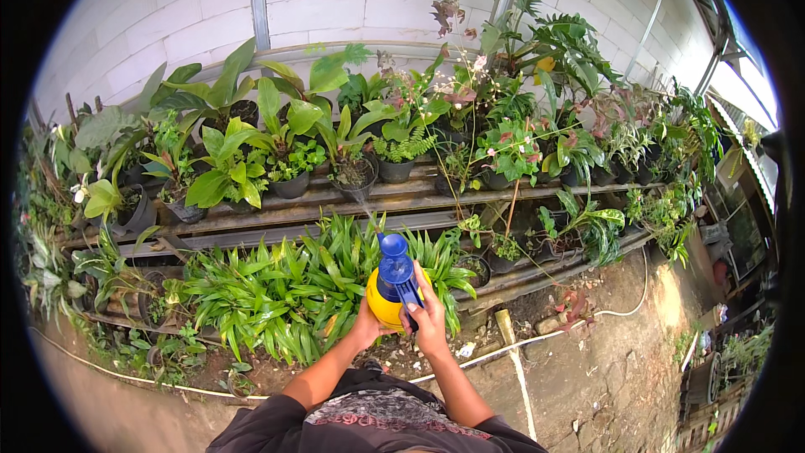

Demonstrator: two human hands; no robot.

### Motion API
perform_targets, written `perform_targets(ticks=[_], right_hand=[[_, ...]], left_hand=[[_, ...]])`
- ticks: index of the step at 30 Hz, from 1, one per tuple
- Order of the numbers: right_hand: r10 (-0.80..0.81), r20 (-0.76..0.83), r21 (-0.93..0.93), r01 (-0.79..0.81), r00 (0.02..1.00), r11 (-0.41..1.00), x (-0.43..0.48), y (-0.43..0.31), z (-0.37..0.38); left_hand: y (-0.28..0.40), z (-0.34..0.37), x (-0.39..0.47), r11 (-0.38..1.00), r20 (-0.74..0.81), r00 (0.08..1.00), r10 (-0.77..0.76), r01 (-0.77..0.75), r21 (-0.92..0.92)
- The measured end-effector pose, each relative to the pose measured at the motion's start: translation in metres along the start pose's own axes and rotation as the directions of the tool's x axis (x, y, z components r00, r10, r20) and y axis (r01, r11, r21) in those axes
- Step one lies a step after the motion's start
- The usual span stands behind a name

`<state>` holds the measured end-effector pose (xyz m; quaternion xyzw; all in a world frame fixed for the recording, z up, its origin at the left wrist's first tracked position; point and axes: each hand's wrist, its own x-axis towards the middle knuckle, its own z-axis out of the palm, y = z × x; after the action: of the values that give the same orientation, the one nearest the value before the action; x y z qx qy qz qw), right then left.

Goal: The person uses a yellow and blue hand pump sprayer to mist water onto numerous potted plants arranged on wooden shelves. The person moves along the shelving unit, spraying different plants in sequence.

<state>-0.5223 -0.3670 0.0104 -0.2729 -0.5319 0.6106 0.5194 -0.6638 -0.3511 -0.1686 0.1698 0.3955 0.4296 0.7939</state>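
Note:
Both my hands hold a yellow pressure sprayer [381,303] with a blue pump top and handle. Around the lower left side of its yellow tank is my left hand [366,329], its palm partly hidden by the tank. My right hand [426,318] grips the blue handle, with the thumb near the trigger. A fine spray leaves the blue nozzle, which points at a black pot [358,185] holding a broad-leaved plant [343,135] on the upper shelf. Below the nozzle, a dense row of strap-leaved green plants [270,292] surrounds the sprayer's left side.
Potted plants line the tiered metal shelf [409,198] along a white block wall [333,12]. A metal post [258,0] rises behind them. A pale hose [541,338] crosses the dirt ground, passing a short bamboo piece [505,327]. Flower stems lean out over the shelf at right.

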Motion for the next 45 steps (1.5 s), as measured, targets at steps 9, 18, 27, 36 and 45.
perform_targets(ticks=[9, 18, 27, 36, 45], right_hand=[[0.068, -0.212, 0.103, -0.047, 0.975, 0.994, 0.001, 0.008, 0.03], [0.246, 0.113, 0.138, -0.26, 0.963, 0.956, -0.007, 0.032, 0.039], [0.342, 0.213, -0.009, -0.348, 0.915, 0.937, -0.024, 0.039, 0.082], [0.475, -0.244, 0.018, -0.485, 0.846, 0.874, -0.079, 0.088, 0.124], [0.502, -0.483, 0.108, -0.52, 0.718, 0.848, -0.167, 0.073, 0.155]], left_hand=[[-0.008, -0.027, -0.027, 0.991, -0.112, 0.987, 0.119, -0.112, 0.069], [-0.025, -0.055, -0.073, 0.968, -0.274, 0.944, 0.181, -0.22, -0.12], [-0.034, -0.11, -0.113, 0.982, -0.33, 0.943, -0.039, 0.097, 0.161], [-0.001, -0.194, -0.228, 0.975, -0.437, 0.882, 0.174, -0.091, 0.204], [0.023, -0.206, -0.279, 0.97, -0.46, 0.867, 0.19, -0.092, 0.226]])
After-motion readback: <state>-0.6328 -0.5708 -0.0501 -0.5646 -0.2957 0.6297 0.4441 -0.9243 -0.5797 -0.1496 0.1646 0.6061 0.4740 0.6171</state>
